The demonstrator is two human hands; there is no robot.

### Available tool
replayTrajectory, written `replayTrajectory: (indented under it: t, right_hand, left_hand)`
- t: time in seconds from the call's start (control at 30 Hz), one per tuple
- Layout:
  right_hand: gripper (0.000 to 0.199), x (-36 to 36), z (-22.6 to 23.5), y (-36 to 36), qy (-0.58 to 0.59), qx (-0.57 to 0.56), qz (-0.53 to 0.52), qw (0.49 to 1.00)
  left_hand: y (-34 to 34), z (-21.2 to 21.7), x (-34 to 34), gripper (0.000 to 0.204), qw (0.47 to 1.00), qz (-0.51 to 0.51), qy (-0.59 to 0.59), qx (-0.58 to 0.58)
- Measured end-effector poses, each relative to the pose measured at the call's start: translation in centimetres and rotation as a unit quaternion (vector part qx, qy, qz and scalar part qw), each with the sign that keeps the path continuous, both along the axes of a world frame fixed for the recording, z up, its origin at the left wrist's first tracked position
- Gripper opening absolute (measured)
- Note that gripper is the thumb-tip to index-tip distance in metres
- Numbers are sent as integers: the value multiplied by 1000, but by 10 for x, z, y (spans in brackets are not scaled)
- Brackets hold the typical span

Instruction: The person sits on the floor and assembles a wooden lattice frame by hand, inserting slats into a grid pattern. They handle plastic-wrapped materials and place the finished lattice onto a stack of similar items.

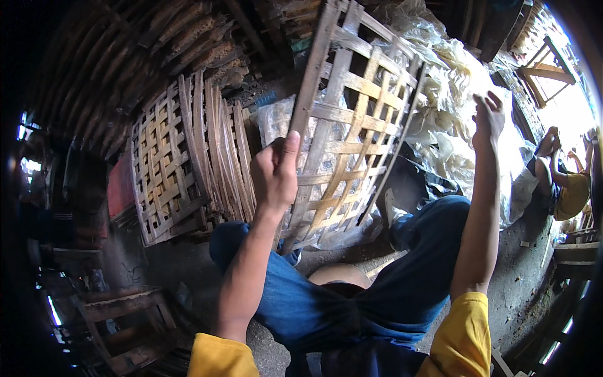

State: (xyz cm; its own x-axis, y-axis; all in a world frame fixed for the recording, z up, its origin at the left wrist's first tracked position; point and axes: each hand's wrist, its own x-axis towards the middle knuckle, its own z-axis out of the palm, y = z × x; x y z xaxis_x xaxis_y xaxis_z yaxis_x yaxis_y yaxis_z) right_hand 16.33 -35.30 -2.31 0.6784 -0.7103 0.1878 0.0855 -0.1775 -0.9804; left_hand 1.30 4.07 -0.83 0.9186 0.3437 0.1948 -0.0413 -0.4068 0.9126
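A lattice panel of woven bamboo strips in a wooden frame [352, 147] stands tilted upright in front of my knees. My left hand [276, 173] is closed around the frame's left bar, the thumb lying along it. Off to the right, my right hand [488, 116] is raised apart from the panel, its fingers loosely curved and spread, and nothing shows in them. Behind that hand lies a heap of crumpled, pale translucent plastic sheets [443, 119]. Left of the panel, several similar lattice panels [166, 157] lean together in a stack.
A wooden stool-like frame [125, 314] stands at the lower left. Another person in a yellow top [571, 195] sits at the far right. A round brownish object [339, 273] lies between my legs. Curved slats [94, 81] rise at the upper left.
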Motion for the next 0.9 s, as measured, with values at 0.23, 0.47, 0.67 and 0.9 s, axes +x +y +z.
replayTrajectory:
  t: [0.23,0.47,0.67,0.9]
  right_hand:
    - [31,-13,4,0,33,-31,128,991]
    - [30,-21,8,49,33,-185,236,954]
    - [31,-26,3,84,70,-309,390,864]
    - [41,-62,11,153,-35,-363,503,784]
  left_hand:
    - [20,-7,6,43,998,16,23,-50]
    - [12,9,10,43,988,55,3,-141]
    - [18,15,10,39,978,96,-59,-173]
    - [12,1,15,42,952,114,-133,-252]
